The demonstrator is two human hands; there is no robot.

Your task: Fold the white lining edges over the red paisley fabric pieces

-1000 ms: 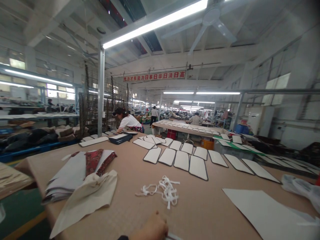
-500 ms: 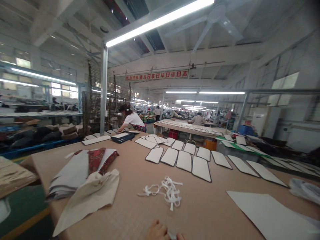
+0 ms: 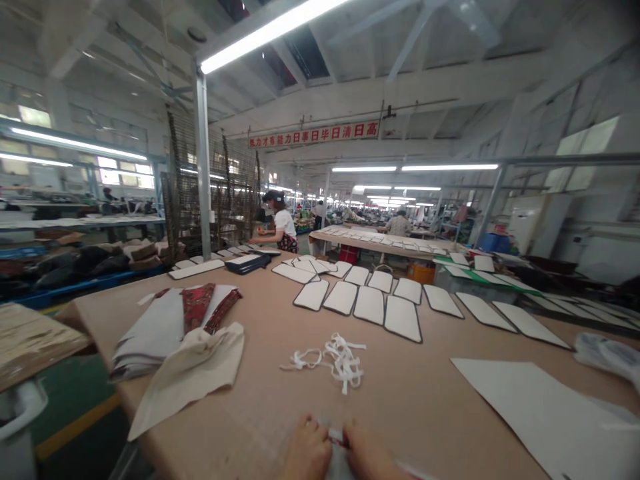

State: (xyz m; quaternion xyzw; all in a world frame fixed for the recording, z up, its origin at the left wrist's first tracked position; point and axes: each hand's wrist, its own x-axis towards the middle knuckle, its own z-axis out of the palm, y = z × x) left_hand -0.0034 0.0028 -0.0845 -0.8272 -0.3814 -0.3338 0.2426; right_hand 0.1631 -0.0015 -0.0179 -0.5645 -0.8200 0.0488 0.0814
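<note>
At the bottom edge of the head view, my left hand point(image 3: 307, 452) and my right hand point(image 3: 369, 457) are side by side. Their fingers are closed on a pale, thin piece of fabric point(image 3: 337, 463) with a bit of red at its edge. Most of the piece is below the frame. Just beyond my hands lies a loose tangle of white tape strips point(image 3: 345, 363) on the brown-covered table point(image 3: 265, 353). To the left, a crumpled cream cloth point(image 3: 200, 373) rests against a stack of white pieces point(image 3: 155, 327) with red patterned fabric point(image 3: 197, 307).
Pale panels with dark edging point(image 3: 403, 317) are laid out in rows across the far side. A large white sheet point(image 3: 530, 400) lies at right, near a clear plastic bag point(image 3: 603, 353). Another person point(image 3: 281, 223) stands beyond the table's far left, by a metal post point(image 3: 203, 167).
My view has tilted down, so more of both hands and the held fabric shows. The person at the far left has straightened up and shifted to the right.
</note>
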